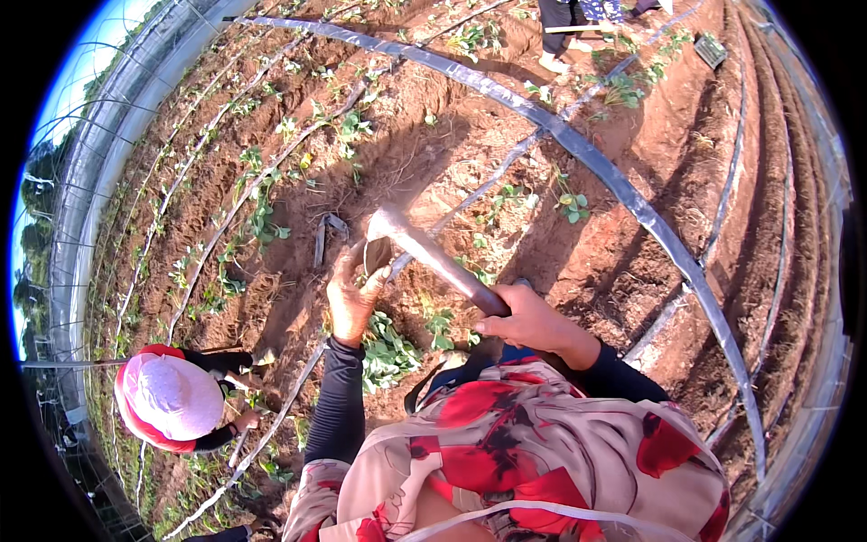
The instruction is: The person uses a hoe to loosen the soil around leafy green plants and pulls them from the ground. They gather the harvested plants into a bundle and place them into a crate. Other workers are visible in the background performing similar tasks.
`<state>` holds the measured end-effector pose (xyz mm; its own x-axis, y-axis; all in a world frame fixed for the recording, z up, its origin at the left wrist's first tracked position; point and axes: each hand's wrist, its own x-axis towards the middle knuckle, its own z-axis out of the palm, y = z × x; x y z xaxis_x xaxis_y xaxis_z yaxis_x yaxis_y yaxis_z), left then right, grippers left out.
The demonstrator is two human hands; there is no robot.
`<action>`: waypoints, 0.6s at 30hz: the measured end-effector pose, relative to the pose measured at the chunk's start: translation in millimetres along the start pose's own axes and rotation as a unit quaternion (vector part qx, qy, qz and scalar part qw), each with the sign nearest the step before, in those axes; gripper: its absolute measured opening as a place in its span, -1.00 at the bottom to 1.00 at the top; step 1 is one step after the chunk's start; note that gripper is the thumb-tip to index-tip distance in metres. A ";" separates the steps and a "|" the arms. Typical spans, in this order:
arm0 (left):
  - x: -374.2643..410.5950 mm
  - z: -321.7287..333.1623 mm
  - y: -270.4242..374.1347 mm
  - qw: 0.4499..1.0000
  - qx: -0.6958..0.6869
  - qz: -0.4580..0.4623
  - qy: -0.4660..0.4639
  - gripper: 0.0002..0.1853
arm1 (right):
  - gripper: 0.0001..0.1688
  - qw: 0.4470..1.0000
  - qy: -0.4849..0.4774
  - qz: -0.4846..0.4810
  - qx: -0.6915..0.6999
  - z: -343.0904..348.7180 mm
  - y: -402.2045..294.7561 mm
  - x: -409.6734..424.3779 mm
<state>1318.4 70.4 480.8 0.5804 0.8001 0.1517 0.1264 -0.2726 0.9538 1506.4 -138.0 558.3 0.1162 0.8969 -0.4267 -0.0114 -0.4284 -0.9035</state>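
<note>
My right hand [525,322] is closed around the wooden handle of a hoe [443,261], which reaches up and left in front of me. At its far end is the hoe's metal head [378,254]. My left hand [355,295] touches the edge of that head, with fingers on one side and the thumb near its lower edge. Below the hoe, a heap of green leafy plants [389,356] lies on the reddish soil beside my left forearm. More small plants [440,328] stand close to my feet.
A co-worker in a pale hat [173,396] bends over plants at the lower left. Another person's legs [555,40] are at the top, near a crate [710,51]. A long dark hose [582,146] crosses the field above thinner drip lines. Bare furrows [762,169] run along the right.
</note>
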 end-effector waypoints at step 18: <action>18.8 49.8 58.1 0.974 0.128 -0.013 0.189 -0.73 | -0.74 0.983 -0.166 -0.026 0.079 -75.7 -24.8 20.9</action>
<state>1376.8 43.0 526.2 0.2430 0.9349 0.2585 0.3617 -0.3346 0.8702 1584.3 -117.0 574.8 -0.2090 0.9150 -0.3451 -0.1714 -0.3817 -0.9082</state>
